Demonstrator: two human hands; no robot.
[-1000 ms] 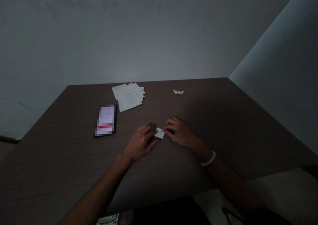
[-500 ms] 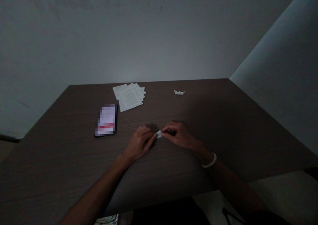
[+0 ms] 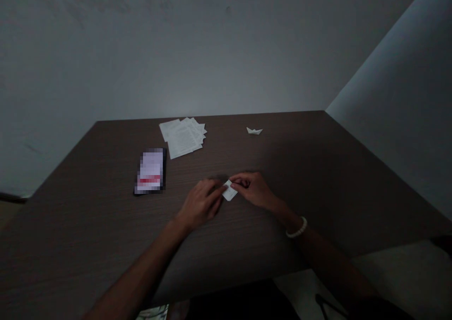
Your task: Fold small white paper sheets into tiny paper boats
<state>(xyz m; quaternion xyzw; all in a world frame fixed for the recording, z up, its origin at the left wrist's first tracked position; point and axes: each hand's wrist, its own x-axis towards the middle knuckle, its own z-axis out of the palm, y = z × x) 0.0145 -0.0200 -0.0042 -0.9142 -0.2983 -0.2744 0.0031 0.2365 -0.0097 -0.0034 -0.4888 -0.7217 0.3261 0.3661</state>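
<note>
A small folded piece of white paper (image 3: pixel 229 191) lies low over the dark wood-grain table, its right end pinched in the fingers of my right hand (image 3: pixel 253 189). My left hand (image 3: pixel 200 204) is just to its left, the fingertips at or touching the paper's left edge. The dim light hides whether those fingers grip it. A small white paper boat (image 3: pixel 254 131) stands near the far edge of the table, well beyond both hands.
A loose stack of printed paper sheets (image 3: pixel 182 138) and a phone (image 3: pixel 150 171) with a blurred screen lie on the table (image 3: pixel 106 202) to the far left. Walls close the far and right sides. A beaded white bracelet (image 3: pixel 296 228) circles my right wrist.
The folded paper now shows a wider face and has turned slightly. My hands have moved a little apart, and the paper sits more in my right hand's fingers.
</note>
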